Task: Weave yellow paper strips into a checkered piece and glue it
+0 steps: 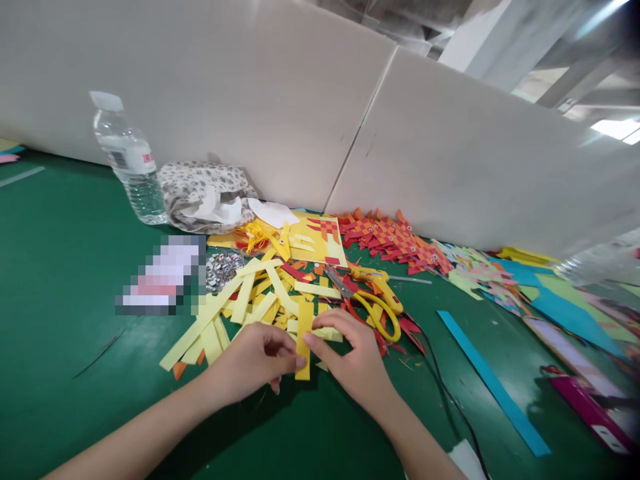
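Observation:
Both my hands meet over a yellow paper strip [303, 337] near the front of a green table [60, 267]. My left hand [253, 360] pinches the strip's lower left edge with fingers curled. My right hand [350, 353] is closed on the strip from the right, thumb and fingers pressing it. Just behind lies a loose pile of pale yellow and orange paper strips [250, 300]. Yellow-handled scissors [373, 297] lie shut to the right of the pile.
A water bottle [130, 160] and a patterned cloth [205, 193] stand against a white board at the back. Woven red-orange paper fish [395, 240] and pastel ones [480, 273] lie right. A blue strip [490, 380], coloured sheets and a black cable [450, 393] are nearby.

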`<action>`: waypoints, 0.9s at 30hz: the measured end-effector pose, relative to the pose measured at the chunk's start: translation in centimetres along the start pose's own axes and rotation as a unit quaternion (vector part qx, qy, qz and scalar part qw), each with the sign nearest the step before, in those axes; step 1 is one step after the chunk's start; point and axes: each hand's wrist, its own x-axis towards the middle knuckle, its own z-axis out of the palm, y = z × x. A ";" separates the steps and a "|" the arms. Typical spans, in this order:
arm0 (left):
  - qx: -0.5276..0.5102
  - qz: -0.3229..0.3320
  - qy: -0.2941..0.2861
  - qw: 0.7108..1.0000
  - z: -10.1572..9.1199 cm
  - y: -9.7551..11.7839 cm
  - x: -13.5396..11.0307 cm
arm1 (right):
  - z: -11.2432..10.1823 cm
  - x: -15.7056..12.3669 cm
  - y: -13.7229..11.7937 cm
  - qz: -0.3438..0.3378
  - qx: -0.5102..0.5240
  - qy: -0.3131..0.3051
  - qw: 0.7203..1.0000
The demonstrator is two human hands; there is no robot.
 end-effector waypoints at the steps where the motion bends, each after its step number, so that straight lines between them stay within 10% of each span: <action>1: 0.022 0.014 -0.004 1.000 0.1 -0.1 -0.1 | 0.3 -0.1 -0.1 0.002 0.016 -0.006 1.000; 11: 0.099 0.138 0.104 0.980 -1.2 0.8 -0.4 | -0.1 -0.6 -0.4 -0.057 0.008 -0.120 0.991; 18: 0.007 0.113 0.172 0.979 -2.5 1.5 -0.4 | 0.2 0.0 1.4 -0.003 -0.147 0.033 0.989; 27: -0.127 0.069 0.221 0.964 -3.4 1.2 0.4 | 0.2 0.4 2.9 0.043 -0.213 0.028 0.976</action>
